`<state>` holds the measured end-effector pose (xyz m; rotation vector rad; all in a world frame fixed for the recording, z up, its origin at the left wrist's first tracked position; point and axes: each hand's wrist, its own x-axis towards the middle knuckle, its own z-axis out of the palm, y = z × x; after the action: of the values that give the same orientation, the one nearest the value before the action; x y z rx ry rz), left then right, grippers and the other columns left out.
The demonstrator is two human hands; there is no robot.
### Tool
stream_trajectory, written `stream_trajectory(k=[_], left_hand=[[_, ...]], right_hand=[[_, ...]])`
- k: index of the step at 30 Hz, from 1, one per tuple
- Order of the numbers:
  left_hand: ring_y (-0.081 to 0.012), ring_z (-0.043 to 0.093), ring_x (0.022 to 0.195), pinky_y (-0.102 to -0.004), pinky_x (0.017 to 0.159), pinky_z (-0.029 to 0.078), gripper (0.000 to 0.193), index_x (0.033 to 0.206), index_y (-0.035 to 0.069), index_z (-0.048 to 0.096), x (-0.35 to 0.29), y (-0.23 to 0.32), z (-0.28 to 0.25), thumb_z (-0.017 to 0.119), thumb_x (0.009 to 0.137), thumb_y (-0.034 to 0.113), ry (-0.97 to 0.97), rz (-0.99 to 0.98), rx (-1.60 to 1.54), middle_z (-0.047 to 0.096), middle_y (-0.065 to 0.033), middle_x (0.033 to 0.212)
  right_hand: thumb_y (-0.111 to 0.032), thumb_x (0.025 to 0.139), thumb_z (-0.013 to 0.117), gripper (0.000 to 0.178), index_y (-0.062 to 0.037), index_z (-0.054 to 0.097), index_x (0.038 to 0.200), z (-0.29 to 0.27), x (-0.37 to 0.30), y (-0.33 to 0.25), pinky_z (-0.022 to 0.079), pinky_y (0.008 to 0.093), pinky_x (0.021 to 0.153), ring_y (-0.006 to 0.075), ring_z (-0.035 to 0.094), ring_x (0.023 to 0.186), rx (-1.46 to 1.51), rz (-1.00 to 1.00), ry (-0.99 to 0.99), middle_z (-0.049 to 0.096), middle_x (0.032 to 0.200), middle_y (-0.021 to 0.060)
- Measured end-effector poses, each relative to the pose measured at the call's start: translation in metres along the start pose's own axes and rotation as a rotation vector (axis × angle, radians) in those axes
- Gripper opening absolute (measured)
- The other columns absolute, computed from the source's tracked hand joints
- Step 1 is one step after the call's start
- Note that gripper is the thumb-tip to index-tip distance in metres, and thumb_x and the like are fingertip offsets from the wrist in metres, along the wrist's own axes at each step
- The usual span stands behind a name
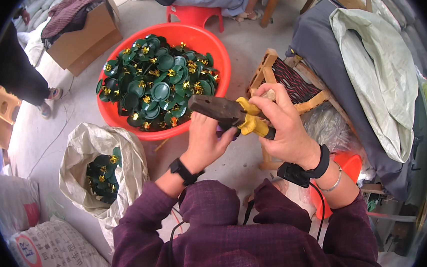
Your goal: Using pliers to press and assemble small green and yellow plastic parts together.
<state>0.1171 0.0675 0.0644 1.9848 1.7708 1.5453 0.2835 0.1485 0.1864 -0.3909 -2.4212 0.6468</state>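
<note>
My right hand [289, 127] is wrapped round the yellow-and-black handles of a pair of pliers [220, 110], whose dark, broad jaws point left. The jaws pass in front of my left hand [204, 140]. Its fingers are partly hidden behind them, curled in with the thumb stretched toward the right. A small purple bit shows by the left thumb, too covered to name. Just beyond my left hand stands a red tub [224, 59] heaped with dark green round plastic dishes [160, 90] that carry shiny gold pieces.
At the left, an open white woven sack [78, 158] holds more green dishes. A wooden crate-like frame [262, 69] and a red basin [347, 166] are on my right. Beyond the tub, a person sits on a red stool [195, 15]. A cardboard box [88, 41] stands back left.
</note>
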Motion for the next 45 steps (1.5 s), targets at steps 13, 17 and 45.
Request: stream_trajectory(k=[13, 17, 45], left_hand=[[-0.0293, 0.057, 0.116, -0.0430, 0.089, 0.038, 0.018, 0.107, 0.009, 0.060, 0.019, -0.011, 0.048, 0.058, 0.091, 0.017, -0.126, -0.107, -0.219, 0.064, -0.0079, 0.110], [-0.0285, 0.056, 0.118, -0.0432, 0.089, 0.038, 0.019, 0.108, 0.010, 0.061, 0.020, -0.023, 0.053, 0.059, 0.090, 0.017, -0.094, -0.025, -0.229, 0.063, -0.0075, 0.113], [-0.0439, 0.033, 0.134, -0.0556, 0.102, 0.038, 0.043, 0.120, 0.022, 0.066, -0.003, -0.146, -0.059, 0.070, 0.079, 0.033, -0.450, -0.571, 0.624, 0.032, -0.0181, 0.150]], right_hand=[[0.005, 0.076, 0.062, 0.045, 0.0007, 0.051, 0.119, -0.074, -0.028, -0.005, 0.046, 0.0270, 0.079, 0.0176, 0.057, 0.086, -0.195, 0.188, 0.498, 0.057, 0.094, 0.0092], [0.006, 0.064, 0.062, 0.057, 0.0012, 0.050, 0.119, -0.047, -0.043, 0.017, 0.049, 0.0367, 0.084, 0.0371, 0.058, 0.092, -0.439, 0.188, -0.045, 0.055, 0.107, 0.0213], [0.007, 0.073, 0.058, 0.037, 0.0022, 0.056, 0.109, -0.008, -0.012, 0.000, 0.044, 0.0282, 0.081, 0.0178, 0.055, 0.093, 0.329, 0.274, 0.264, 0.050, 0.107, 0.0104]])
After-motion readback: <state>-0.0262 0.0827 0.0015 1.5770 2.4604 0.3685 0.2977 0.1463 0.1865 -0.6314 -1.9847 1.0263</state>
